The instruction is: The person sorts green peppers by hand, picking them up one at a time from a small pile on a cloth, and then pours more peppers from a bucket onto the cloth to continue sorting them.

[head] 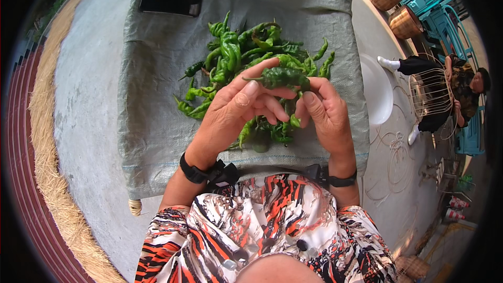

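Observation:
A heap of green chili peppers (230,53) lies on a grey-green woven plastic sheet (157,125). Above the heap, one dark green, wrinkled pepper (283,78) is held level between both hands. My left hand (239,102) supports its pointed end with thumb and fingers. My right hand (324,112) pinches its other end, near the stem, between thumb and fingers. The fingers of both hands hide part of the heap beneath. A black smartphone (171,0) lies at the sheet's upper left.
A white basin (376,90) stands close by the sheet's right edge. Further right, a seated person (463,86) holds an unfinished wicker frame (431,91), with woven baskets (405,22) and a teal vehicle behind. Loose cane strips (397,157) lie on the concrete. Straw (51,157) lines the left side.

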`<state>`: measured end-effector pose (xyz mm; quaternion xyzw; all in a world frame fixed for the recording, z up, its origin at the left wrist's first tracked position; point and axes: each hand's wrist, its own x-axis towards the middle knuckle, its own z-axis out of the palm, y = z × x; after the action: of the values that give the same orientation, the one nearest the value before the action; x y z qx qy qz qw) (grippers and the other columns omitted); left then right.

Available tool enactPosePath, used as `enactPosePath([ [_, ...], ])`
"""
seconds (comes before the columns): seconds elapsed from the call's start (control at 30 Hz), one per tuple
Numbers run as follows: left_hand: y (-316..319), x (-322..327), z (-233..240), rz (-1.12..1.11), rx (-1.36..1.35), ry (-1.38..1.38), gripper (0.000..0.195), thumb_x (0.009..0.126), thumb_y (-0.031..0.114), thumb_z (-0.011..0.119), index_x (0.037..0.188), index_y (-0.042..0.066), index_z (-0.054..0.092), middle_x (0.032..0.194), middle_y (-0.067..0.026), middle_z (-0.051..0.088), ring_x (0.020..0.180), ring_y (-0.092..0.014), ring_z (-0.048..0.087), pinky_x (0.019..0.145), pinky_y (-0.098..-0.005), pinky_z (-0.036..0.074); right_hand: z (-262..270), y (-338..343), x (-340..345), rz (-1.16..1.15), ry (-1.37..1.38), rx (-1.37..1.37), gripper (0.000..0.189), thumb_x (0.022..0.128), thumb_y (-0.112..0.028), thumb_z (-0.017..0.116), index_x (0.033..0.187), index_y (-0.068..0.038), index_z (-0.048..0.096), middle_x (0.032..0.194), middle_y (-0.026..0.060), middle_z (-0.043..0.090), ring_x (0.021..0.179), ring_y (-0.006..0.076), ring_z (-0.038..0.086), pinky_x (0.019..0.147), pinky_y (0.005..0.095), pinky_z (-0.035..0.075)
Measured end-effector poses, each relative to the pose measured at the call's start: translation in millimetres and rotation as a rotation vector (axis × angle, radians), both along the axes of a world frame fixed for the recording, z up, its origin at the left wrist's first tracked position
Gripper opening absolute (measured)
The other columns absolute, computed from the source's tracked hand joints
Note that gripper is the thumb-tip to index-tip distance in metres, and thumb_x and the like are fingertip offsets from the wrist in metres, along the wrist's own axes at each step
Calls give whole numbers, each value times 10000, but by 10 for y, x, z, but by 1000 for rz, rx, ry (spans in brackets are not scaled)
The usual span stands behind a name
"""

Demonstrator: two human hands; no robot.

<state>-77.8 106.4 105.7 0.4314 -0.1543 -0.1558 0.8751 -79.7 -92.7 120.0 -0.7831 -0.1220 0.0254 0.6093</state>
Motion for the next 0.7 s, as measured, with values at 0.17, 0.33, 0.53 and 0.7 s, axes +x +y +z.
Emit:
enactPosePath([
  [0.17, 137, 87, -110, -59, -157, -18, 525, 996, 374, 425, 1379, 16, 397, 1060, -124, 635, 776, -138, 603, 728, -284, 477, -64, -18, -16, 0, 50, 72, 270, 996, -241, 486, 1117, -8, 550, 706, 27, 590, 562, 68, 512, 515, 211, 434],
  [0.33, 227, 248, -320, 840, 936, -182, 395, 796, 200, 730, 1122, 34, 580, 950, -74, 571, 757, -173, 569, 695, -309, 468, -52, -458, 96, -303, 140, 753, 297, 996, -287, 468, 1113, -23, 539, 734, 29, 574, 537, 87, 475, 574, 265, 467],
  [0.53, 161, 345, -499, 1052, 1480, -533, 369, 739, 242, 761, 1036, 70, 624, 936, -84, 559, 910, -254, 526, 760, -366, 467, -590, -1608, 364, -410, 339, 1239, 305, 979, -250, 487, 1153, -3, 530, 858, 3, 615, 576, 84, 501, 715, 306, 507],
  [0.7, 193, 397, -582, 1053, 1488, -601, 301, 717, 222, 765, 958, 85, 646, 919, -52, 576, 890, -255, 520, 756, -372, 459, -656, -1766, 364, -576, 427, 1636, 308, 961, -142, 449, 1219, 25, 473, 923, 20, 647, 586, 109, 527, 745, 337, 507],
])
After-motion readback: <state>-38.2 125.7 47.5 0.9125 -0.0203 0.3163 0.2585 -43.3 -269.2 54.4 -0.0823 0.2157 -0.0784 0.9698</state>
